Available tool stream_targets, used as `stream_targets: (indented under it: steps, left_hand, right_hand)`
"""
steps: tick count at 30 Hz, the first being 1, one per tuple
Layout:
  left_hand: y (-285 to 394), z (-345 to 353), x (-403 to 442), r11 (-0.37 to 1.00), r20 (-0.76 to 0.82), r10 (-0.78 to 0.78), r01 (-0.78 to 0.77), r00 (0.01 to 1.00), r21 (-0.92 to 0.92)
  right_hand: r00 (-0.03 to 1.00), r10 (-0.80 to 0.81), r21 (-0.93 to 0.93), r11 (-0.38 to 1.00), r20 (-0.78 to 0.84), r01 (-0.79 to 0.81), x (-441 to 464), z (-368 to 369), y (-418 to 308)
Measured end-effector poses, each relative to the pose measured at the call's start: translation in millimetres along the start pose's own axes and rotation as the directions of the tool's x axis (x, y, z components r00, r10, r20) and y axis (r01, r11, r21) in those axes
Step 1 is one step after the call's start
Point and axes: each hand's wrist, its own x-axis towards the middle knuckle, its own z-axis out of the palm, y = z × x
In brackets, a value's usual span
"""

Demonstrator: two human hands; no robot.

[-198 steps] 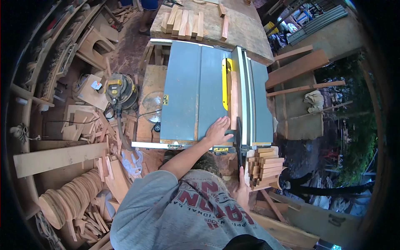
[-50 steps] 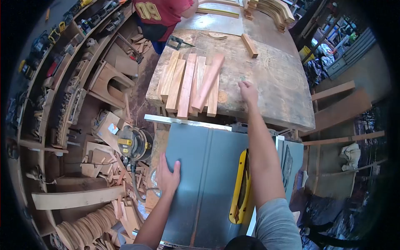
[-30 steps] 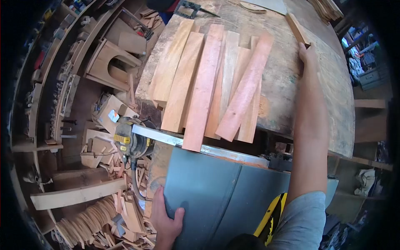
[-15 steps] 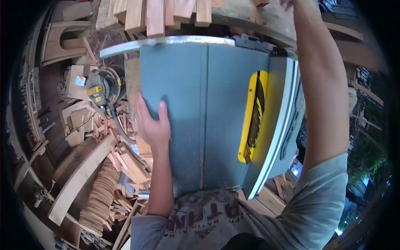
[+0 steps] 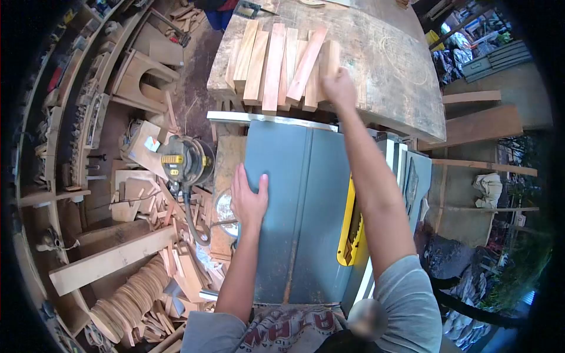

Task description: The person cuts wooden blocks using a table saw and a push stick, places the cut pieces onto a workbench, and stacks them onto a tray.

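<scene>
My left hand (image 5: 248, 199) rests with spread fingers on the left side of the grey saw table (image 5: 276, 170). My right arm reaches across the saw to the wooden workbench (image 5: 394, 76). There my right hand (image 5: 339, 88) is closed on the near end of a wood block (image 5: 331, 57), at the right end of a row of wood pieces (image 5: 275, 65). One reddish piece (image 5: 307, 63) lies slanted over the others. The yellow blade insert (image 5: 347, 232), with the toothed blade in it, shows partly beneath my right forearm.
The saw's fence (image 5: 395, 160) stands right of the blade. A black and yellow vacuum (image 5: 185, 162) is on the floor at left, near wood scraps and stacked curved pieces (image 5: 132, 297). Boards (image 5: 482, 126) lie at right. Part of another person (image 5: 219, 16) shows beyond the bench.
My right hand has come from the bench's far right to the row and brought the block against it. My left hand stays on the saw table. The view has tilted back up toward the bench.
</scene>
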Motion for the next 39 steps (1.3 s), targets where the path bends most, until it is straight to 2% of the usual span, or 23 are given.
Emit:
stream_targets:
  steps: [2, 3, 6, 8, 9, 11, 12, 13, 15, 16, 20, 21, 22, 23, 25, 27, 29, 31, 35, 36, 37, 38, 39]
  left_hand:
    - [3.4, -2.8, -1.6, 0.999, 0.011, -0.040, 0.040, 0.999, -0.005]
    - [5.9, -3.7, -1.6, 0.998, 0.023, -0.067, 0.067, 0.997, 0.021]
    - [8.2, -6.1, -2.8, 0.996, 0.033, -0.082, 0.081, 0.996, 0.043]
    - [7.5, -7.4, -3.9, 0.996, 0.023, -0.077, 0.076, 0.997, 0.039]
    - [7.7, -7.4, -4.5, 0.994, 0.043, -0.098, 0.096, 0.994, 0.048]
    - [4.8, -4.8, -3.4, 0.992, 0.044, -0.117, 0.114, 0.992, 0.059]
    - [0.7, -3.0, -3.7, 0.993, 0.034, -0.089, 0.086, 0.995, 0.077]
    - [1.0, -3.7, -2.2, 0.994, 0.027, -0.060, 0.058, 0.998, 0.090]
    - [2.7, -2.0, -2.6, 0.993, 0.032, -0.084, 0.081, 0.996, 0.084]
    - [2.7, -1.7, -2.9, 0.994, 0.029, -0.082, 0.079, 0.996, 0.082]
    - [-0.4, 0.1, -3.8, 0.994, 0.006, -0.057, 0.057, 0.998, 0.089]
    - [-1.1, 1.3, -5.3, 0.995, 0.008, -0.059, 0.058, 0.998, 0.085]
    - [-0.5, 2.4, -2.6, 0.996, 0.002, -0.064, 0.064, 0.998, 0.054]
    - [-2.1, 2.0, -4.8, 0.997, 0.006, -0.071, 0.071, 0.997, 0.026]
    - [-0.5, -2.3, -6.5, 0.997, -0.001, -0.062, 0.062, 0.998, 0.042]
    - [0.6, -2.7, -8.3, 0.995, 0.005, -0.090, 0.090, 0.996, 0.033]
    - [2.6, -3.8, -10.7, 0.993, 0.034, -0.120, 0.119, 0.992, 0.013]
    - [-2.8, -3.2, -11.0, 0.996, 0.022, -0.084, 0.084, 0.996, 0.001]
    - [-12.7, -4.7, -18.5, 0.988, -0.056, 0.031, -0.039, 0.998, -0.148]
    - [-17.6, -7.8, -22.6, 0.988, -0.058, 0.031, -0.040, 0.998, -0.149]
    - [-24.2, -10.0, -27.6, 0.980, -0.070, 0.119, -0.129, 0.990, -0.153]
    - [-30.7, -11.9, -35.6, 0.964, -0.079, 0.208, -0.219, 0.975, -0.154]
    - [-38.3, -15.0, -49.1, 0.964, -0.075, 0.209, -0.218, 0.975, -0.153]
  right_hand:
    - [0.992, -0.076, 0.085, 0.993, -0.096, 0.085, -26.2, 15.0, -33.2]
    - [0.998, -0.031, 0.104, 0.994, -0.050, 0.036, -30.9, 15.7, -51.8]
    - [0.991, -0.096, 0.069, 0.992, -0.089, 0.102, -12.2, 34.1, -75.2]
    - [0.999, -0.043, -0.156, 0.987, 0.024, 0.046, -4.5, 22.5, -97.2]
    - [0.998, -0.054, -0.145, 0.988, 0.020, 0.056, -3.8, 23.4, -99.5]
    - [0.948, 0.197, -0.011, 0.978, -0.252, -0.207, 1.8, 34.5, -85.8]
    - [0.981, 0.172, -0.048, 0.983, -0.091, -0.176, 16.5, 45.3, -70.3]
    - [0.982, 0.166, -0.038, 0.985, -0.092, -0.170, 14.1, 43.7, -77.0]
    - [0.996, -0.014, -0.072, 0.997, 0.092, 0.021, 7.4, 42.9, -74.2]
    - [0.993, -0.111, -0.046, 0.993, 0.043, 0.113, 4.4, 50.5, -73.8]
    - [0.988, -0.155, 0.073, 0.986, 0.020, 0.153, -6.5, 70.9, -53.5]
    - [0.981, -0.186, 0.226, 0.959, 0.055, 0.169, -7.1, 66.3, -37.8]
    - [0.971, -0.223, 0.376, 0.910, 0.080, 0.178, -7.3, 52.0, -28.2]
    - [0.973, -0.216, 0.369, 0.913, 0.079, 0.173, -11.3, 32.3, -11.1]
    - [0.894, -0.357, 0.221, 0.927, 0.270, 0.304, -28.8, -33.9, 15.5]
    - [0.884, -0.229, 0.135, 0.973, 0.408, 0.190, -68.8, -117.5, 25.8]
    - [0.890, -0.249, 0.146, 0.967, 0.382, 0.208, -109.6, -181.5, 54.3]
    - [0.925, -0.235, -0.097, 0.957, 0.299, 0.274, -156.4, -233.5, 73.2]
    - [0.944, -0.250, -0.222, 0.929, 0.214, 0.296, -260.6, -274.2, 110.6]
    - [0.929, -0.329, -0.234, 0.902, 0.171, 0.363, -287.8, -274.3, 122.1]
    - [0.904, -0.408, -0.248, 0.869, 0.132, 0.428, -313.6, -273.7, 134.1]
    - [0.940, -0.295, -0.254, 0.909, 0.170, 0.331, -341.4, -274.2, 136.2]
    - [0.962, -0.175, -0.264, 0.937, 0.209, 0.227, -372.2, -273.3, 135.3]
